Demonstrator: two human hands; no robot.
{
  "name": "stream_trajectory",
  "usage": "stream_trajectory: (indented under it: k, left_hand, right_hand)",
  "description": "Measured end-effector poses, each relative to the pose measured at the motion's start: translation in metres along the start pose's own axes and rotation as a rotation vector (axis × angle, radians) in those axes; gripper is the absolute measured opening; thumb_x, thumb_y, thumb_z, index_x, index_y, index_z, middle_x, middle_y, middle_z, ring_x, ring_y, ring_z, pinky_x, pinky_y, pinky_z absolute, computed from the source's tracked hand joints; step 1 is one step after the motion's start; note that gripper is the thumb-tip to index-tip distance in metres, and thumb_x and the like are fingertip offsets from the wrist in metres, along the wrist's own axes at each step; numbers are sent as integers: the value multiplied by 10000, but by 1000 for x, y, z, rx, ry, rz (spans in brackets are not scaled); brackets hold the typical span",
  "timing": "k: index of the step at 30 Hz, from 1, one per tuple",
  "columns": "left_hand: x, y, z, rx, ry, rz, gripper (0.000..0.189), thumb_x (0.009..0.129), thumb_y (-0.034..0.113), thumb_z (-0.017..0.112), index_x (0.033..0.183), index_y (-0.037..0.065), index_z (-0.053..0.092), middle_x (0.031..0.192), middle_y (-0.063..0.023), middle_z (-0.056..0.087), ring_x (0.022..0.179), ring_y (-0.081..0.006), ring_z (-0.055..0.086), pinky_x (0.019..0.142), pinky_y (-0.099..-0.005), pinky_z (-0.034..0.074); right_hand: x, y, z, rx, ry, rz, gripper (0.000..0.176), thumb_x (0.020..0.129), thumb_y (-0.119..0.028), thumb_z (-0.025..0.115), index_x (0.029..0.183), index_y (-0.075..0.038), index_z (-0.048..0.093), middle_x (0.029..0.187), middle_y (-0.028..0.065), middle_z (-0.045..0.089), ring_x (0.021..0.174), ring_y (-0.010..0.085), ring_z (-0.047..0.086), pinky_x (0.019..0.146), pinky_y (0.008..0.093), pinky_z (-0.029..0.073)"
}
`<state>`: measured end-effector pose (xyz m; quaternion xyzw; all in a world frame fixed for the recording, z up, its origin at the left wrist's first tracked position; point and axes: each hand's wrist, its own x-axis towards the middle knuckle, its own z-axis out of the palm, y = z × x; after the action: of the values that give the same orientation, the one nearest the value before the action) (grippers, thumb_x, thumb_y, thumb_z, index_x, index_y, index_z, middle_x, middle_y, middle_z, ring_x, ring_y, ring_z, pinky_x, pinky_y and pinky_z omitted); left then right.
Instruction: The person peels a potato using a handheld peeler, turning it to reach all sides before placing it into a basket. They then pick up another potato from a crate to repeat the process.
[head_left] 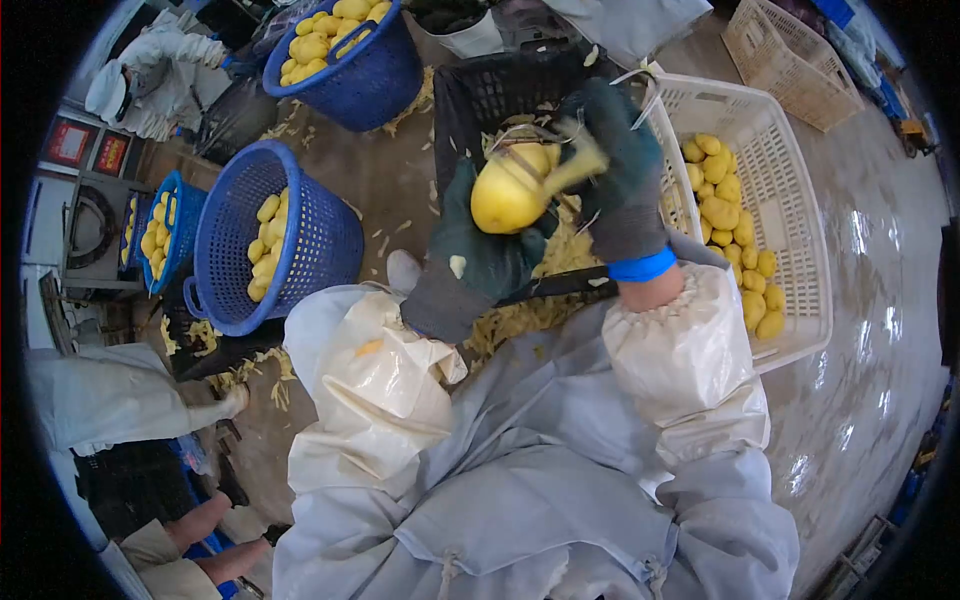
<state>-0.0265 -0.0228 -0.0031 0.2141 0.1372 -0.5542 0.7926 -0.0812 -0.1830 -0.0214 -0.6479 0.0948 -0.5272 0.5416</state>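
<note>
My left hand (483, 245), in a dark green glove, is closed around a large peeled yellow potato (505, 195). In a similar glove with a blue band at the wrist, my right hand (622, 150) grips a peeler (522, 134) against the potato's upper side; its handle is mostly hidden. A blurred strip of peel (576, 170) hangs between the potato and my right hand. Below both hands stands a black crate (463, 95) with peelings (566, 250) in it.
Right of the black crate, a white crate (800, 215) holds peeled potatoes (725, 212). Blue baskets of potatoes (335, 235) (395, 75) stand on the left. Peelings litter the wet floor (860, 290). Another person (165, 75) bends at upper left; others are at lower left.
</note>
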Motion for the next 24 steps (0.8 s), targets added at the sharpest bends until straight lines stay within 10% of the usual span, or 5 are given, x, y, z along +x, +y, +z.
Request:
stream_trajectory:
  k: [5,15,18,22,24]
  left_hand:
    - [7,0,-16,343,-111,249,582,905,486,547,1317,89,441,1248,-114,533,1127,-278,536,866,-386,534]
    - [-9,8,-7,655,-193,213,600,773,278,706,1269,29,480,1024,-107,615,838,-222,655,589,-309,553]
    - [-5,0,-9,777,-207,356,612,772,303,696,1273,31,475,1028,-108,615,817,-228,655,587,-306,555]
    - [-7,0,-9,685,-168,213,600,787,360,670,1260,42,484,1022,-133,628,781,-245,664,589,-331,567]
    - [-2,3,-11,569,-131,135,602,794,401,665,1250,49,490,998,-144,637,736,-256,666,526,-321,560]
  right_hand:
    - [-4,-1,0,-299,-141,-147,444,763,-220,737,1164,-79,609,925,61,641,718,144,605,608,275,492]
    - [17,25,-25,348,59,464,757,626,-438,805,1216,-33,558,928,98,647,728,204,610,636,317,498]
    - [21,-3,-22,-348,-134,-224,674,637,-420,803,1146,-31,592,866,105,644,673,194,593,596,319,484]
    - [18,-19,-5,290,44,855,275,863,-343,653,865,-68,632,726,10,594,567,71,520,481,225,393]
    - [17,3,-6,308,156,408,285,868,-350,644,867,-65,626,700,-4,575,531,68,499,451,221,367]
